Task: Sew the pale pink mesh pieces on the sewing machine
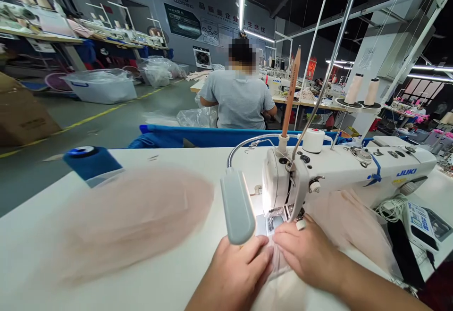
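Observation:
My left hand (236, 266) and my right hand (307, 250) lie side by side on a piece of sheer pale pink mesh fabric (279, 266), just in front of the presser foot (275, 220) of a white sewing machine (354, 169). Both hands have their fingers curled and pinch the fabric between them. More of the same mesh (354, 221) bunches under the machine's arm to the right. A grey gooseneck lamp head (237, 205) hangs just above my left hand and lights the needle area.
A blurred heap of pink mesh (123, 221) lies on the white table (42, 264) at left, by a blue thread cone (90, 160). A control box (421, 219) and cables sit at right. A person in a grey shirt (239, 96) sits ahead, facing away.

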Tool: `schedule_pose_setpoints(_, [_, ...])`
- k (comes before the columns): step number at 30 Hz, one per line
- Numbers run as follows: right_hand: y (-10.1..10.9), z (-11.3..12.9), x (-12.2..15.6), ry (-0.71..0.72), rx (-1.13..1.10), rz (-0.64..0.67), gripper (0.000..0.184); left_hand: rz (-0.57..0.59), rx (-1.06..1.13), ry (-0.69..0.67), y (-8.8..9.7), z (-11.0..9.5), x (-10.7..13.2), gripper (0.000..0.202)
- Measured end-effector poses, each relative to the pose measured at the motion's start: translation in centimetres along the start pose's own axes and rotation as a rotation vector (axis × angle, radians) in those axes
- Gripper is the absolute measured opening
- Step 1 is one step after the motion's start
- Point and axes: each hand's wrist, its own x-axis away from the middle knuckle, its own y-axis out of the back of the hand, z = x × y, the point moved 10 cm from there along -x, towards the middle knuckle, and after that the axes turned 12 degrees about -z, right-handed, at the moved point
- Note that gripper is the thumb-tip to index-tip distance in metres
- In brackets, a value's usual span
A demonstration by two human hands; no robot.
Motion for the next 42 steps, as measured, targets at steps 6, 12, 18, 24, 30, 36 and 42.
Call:
schedule_pose_setpoints(6, [0.2, -1.0, -0.4, -0.044, -0.058, -0.01, 0.026, -0.039, -0.135, -0.026, -0.3, -0.1, 0.1, 0.033])
schedule_pose_setpoints(12, [0.4, -1.1, -0.9, -0.03, -0.066, -0.066, 0.027, -0.056, -0.163, -0.009, -0.5, 0.2, -0.6, 0.022])
schedule_pose_setpoints(18, [0.5, -1.3, -1.0, -0.032, -0.075, -0.094, 0.027, -0.064, -0.152, 0.017, -0.8, 0.4, -0.5, 0.019])
schedule_pose_setpoints(24, [0.5, -1.3, -1.0, -0.041, -0.07, -0.099, 0.027, 0.032, -0.148, -0.019, 0.2, 0.0, -1.8, 0.018])
schedule_pose_setpoints(30, [1.8, 0.6, -0.2, 0.029, -0.108, -0.041, 0.008, 0.02, -0.038, 0.067, 0.2, 0.8, -1.6, 0.025])
schedule_pose_setpoints(36, [1.8, 1.9, 1.3, 0.086, -0.227, 0.09, 0.015, 0.196, 0.151, 0.213, -1.4, 2.6, 0.0, 0.043])
schedule_pose_setpoints(42, [2.7, -2.9, 0.4, -0.376, -0.583, -0.106, 0.023, 0.283, 0.227, 0.285, -1.6, 3.5, -1.3, 0.032])
